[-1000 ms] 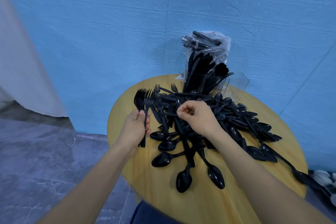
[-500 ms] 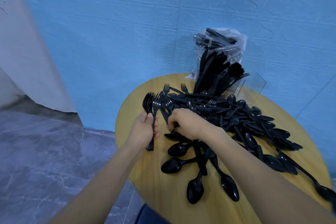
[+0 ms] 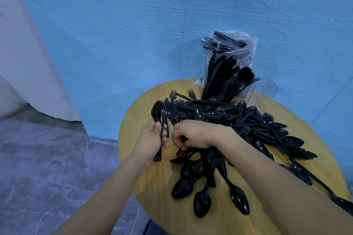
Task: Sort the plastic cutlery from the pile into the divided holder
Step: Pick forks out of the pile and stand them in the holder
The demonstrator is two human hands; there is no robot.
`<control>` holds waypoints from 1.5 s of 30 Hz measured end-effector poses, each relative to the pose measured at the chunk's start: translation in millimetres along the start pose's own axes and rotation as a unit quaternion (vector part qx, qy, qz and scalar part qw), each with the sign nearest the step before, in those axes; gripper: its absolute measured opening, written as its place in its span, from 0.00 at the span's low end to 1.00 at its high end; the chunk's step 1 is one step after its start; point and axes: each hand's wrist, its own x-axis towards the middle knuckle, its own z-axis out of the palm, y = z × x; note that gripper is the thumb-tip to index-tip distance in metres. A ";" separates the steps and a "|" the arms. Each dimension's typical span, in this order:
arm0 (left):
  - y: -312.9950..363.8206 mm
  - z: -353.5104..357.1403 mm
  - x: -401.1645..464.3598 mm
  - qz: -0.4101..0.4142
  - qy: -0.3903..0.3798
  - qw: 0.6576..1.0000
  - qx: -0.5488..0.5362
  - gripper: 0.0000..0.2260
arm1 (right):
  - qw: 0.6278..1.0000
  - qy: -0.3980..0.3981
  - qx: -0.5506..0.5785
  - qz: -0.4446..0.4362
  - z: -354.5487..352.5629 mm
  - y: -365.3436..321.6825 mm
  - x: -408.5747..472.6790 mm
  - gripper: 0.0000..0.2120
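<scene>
A pile of black plastic cutlery [image 3: 248, 126] covers the round wooden table [image 3: 152, 181]: forks at the back left, spoons [image 3: 202, 200] toward the front and right. My left hand [image 3: 150, 137] grips an upright bundle of forks [image 3: 160, 112], tines fanned above my fist. Beside it, my right hand [image 3: 191, 133] is curled over the pile's left edge, and its fingers close around a fork [image 3: 182, 152] lying there. The clear divided holder [image 3: 263, 91] stands at the table's back edge, with knives and forks upright in its left compartments.
A clear plastic bag [image 3: 233, 46] with more cutlery leans against the blue wall [image 3: 133, 25] behind the holder. Grey tiled floor [image 3: 47, 168] lies to the left of the table. A white curtain [image 3: 23, 53] hangs at far left.
My right hand has drawn back from the middle of the pile to its left edge, next to my left hand, and now closes on a fork. The left hand keeps its bundle.
</scene>
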 end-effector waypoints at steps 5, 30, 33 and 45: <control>0.1 -2.7 -1.0 0.001 0.005 1.000 0.000 0.14 | 0.998 0.025 0.050 -0.007 -1.6 2.5 -15.2 0.15; -3.9 1.9 -5.2 0.011 -0.005 0.987 0.161 0.15 | 0.908 0.248 0.253 0.225 19.3 4.4 -61.5 0.06; -5.9 -0.8 -5.9 0.015 -0.003 0.987 0.157 0.15 | 0.924 0.203 0.267 0.183 21.1 -0.8 -63.6 0.05; -5.7 -25.9 -10.6 0.035 0.042 0.986 0.156 0.14 | 0.979 0.089 0.172 0.060 18.5 -13.8 -31.5 0.10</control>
